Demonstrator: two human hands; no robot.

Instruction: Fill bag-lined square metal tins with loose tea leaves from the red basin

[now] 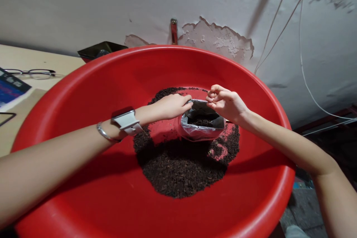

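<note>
A foil-lined bag [203, 134] with a pinkish-red outside stands upright with its mouth open, and some dark loose material shows inside it. My left hand [174, 106], wearing a watch and a bracelet, is closed on the bag's left rim. At the far right corner of the bag's mouth, my right hand [227, 102] has its fingers curled in; whether they pinch the rim or some of the material is hidden. Dark brown, tea-like or soil-like bits [181, 174] are heaped around the bag, mostly on the near side, on the floor of a big red basin [111, 200].
On the pale table [64, 59] at left lie eyeglasses [39, 72] and a dark-blue printed packet [12, 87]. A black open container [102, 50] stands behind the basin. Peeling wall [217, 37] rises behind, with white cords [302, 59] hanging at right.
</note>
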